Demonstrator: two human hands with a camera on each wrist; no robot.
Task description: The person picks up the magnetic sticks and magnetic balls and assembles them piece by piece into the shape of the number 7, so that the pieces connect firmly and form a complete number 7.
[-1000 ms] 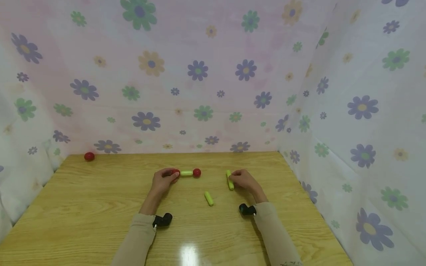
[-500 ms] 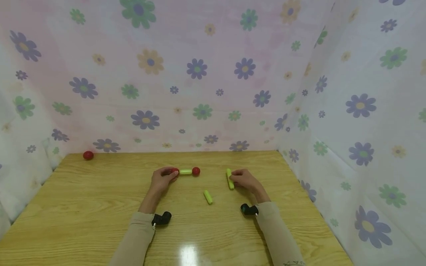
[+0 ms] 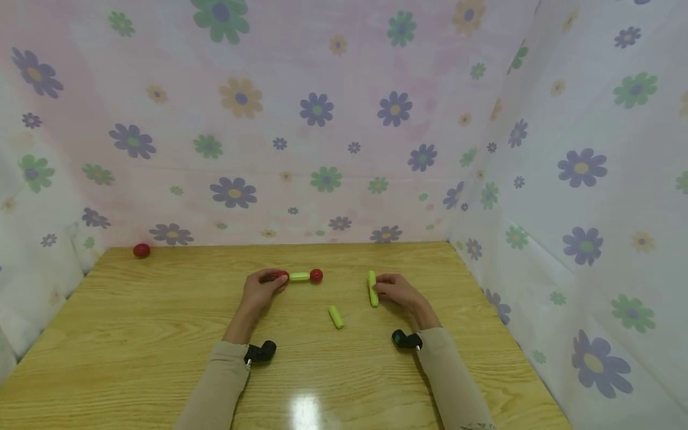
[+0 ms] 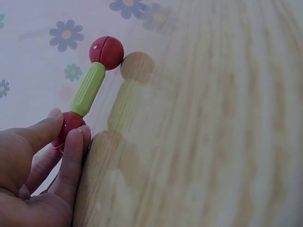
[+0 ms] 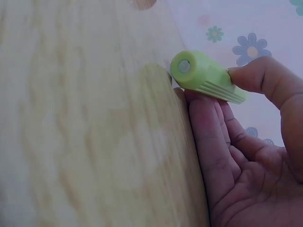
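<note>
My left hand (image 3: 261, 289) pinches a red ball (image 4: 71, 124) between thumb and fingertips. A short light-green magnetic rod (image 4: 88, 90) joins that ball to a second red ball (image 3: 316, 275), which touches the table in the left wrist view. On the right, my right hand (image 3: 399, 290) holds a longer green magnetic rod (image 3: 373, 289) between thumb and fingers. The right wrist view shows a round metal disc (image 5: 184, 66) in this rod's near end and ridges along its side. Between the hands, nearer to me, lies a loose short green rod (image 3: 335, 317).
Another red ball (image 3: 142, 251) rests at the far left corner of the wooden table (image 3: 161, 334). A flower-printed cloth (image 3: 365, 197) hangs behind the table's back edge and along both sides. Small black cameras (image 3: 407, 340) are strapped to both wrists.
The long green rod in my right hand has turned slightly, pointing more directly away from me, and the right wrist has shifted a little rightward. My left hand keeps its grip on the red ball.
</note>
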